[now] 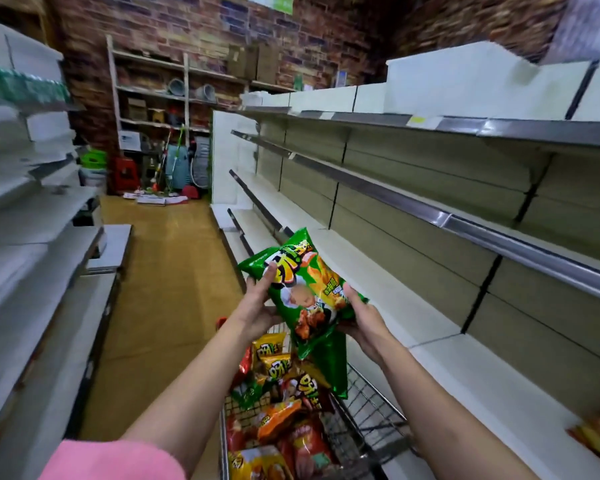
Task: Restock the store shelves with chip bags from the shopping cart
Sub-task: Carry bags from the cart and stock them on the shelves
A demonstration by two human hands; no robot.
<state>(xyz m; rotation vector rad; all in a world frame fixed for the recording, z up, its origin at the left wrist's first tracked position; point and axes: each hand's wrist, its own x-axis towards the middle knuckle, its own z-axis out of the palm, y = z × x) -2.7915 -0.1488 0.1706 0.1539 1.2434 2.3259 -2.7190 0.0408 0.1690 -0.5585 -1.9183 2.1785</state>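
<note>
From the head camera, the green chip bag (pixel 302 292) is held up above the shopping cart (pixel 368 400), between both hands and just short of the shelves (pixel 430 306) on the right. The left hand (pixel 257 303) holds its upper left edge, thumb pressed on the front; the right hand (pixel 359 315) cups its lower right side, fingers curled beneath. Each grip is closed on the bag.

The likeliest trouble is slip: the bag's film looks glossy and slick, puffed with air, so a light hold could let it slide or twist on the way across. Squeezing harder risks crushing the brittle chips inside. A second green bag hangs just below, seemingly caught with the first, and could drop back into the cart. The cart is open wire mesh, heaped with crinkly orange and red bags (pixel 284 420). The shelves are flat, smooth and pale with metal front rails, which the bag's corner might snag.
</note>
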